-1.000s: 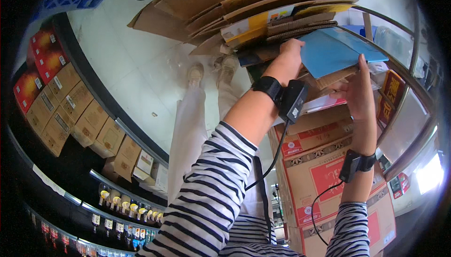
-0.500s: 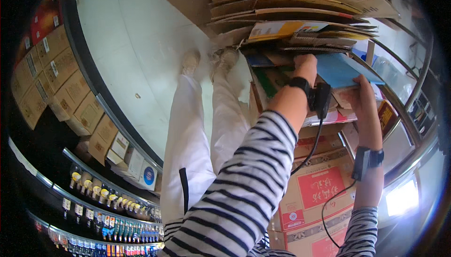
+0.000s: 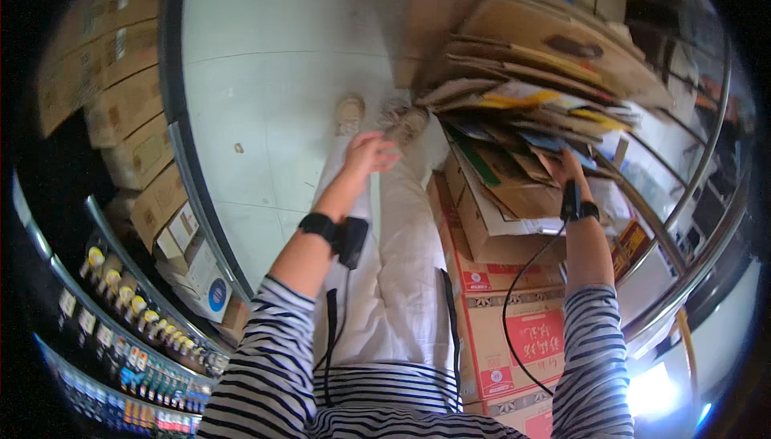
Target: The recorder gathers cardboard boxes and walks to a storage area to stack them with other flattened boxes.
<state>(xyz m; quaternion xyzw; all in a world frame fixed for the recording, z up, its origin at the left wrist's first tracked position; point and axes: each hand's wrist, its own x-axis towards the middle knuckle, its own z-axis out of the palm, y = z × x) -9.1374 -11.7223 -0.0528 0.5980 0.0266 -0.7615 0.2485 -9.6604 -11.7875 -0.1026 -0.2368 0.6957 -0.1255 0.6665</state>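
Observation:
My left hand (image 3: 369,156) hangs in the air above my shoes and the pale floor, holding nothing, its slightly curled fingers apart. On the right, my right hand (image 3: 568,169) is at the near edge of a blue sheet (image 3: 548,142), its fingers closed on that edge. Most of the sheet is hidden beneath the stack of flattened cardboard boxes (image 3: 522,77). Below the sheet, brown cardboard pieces (image 3: 522,198) and a green-striped one (image 3: 475,156) lie loosely on an open carton (image 3: 482,234).
Red-and-brown cartons (image 3: 534,334) are stacked beneath the cardboard. A metal rail (image 3: 683,258) curves along the right side. To the left stand shelves of bottles (image 3: 132,302) and piled brown boxes (image 3: 128,110). Cables run from both wrist straps.
My left hand has let go of the cardboard and swung left over the floor. The blue sheet is now mostly under the cardboard stack. My right hand stays by its edge.

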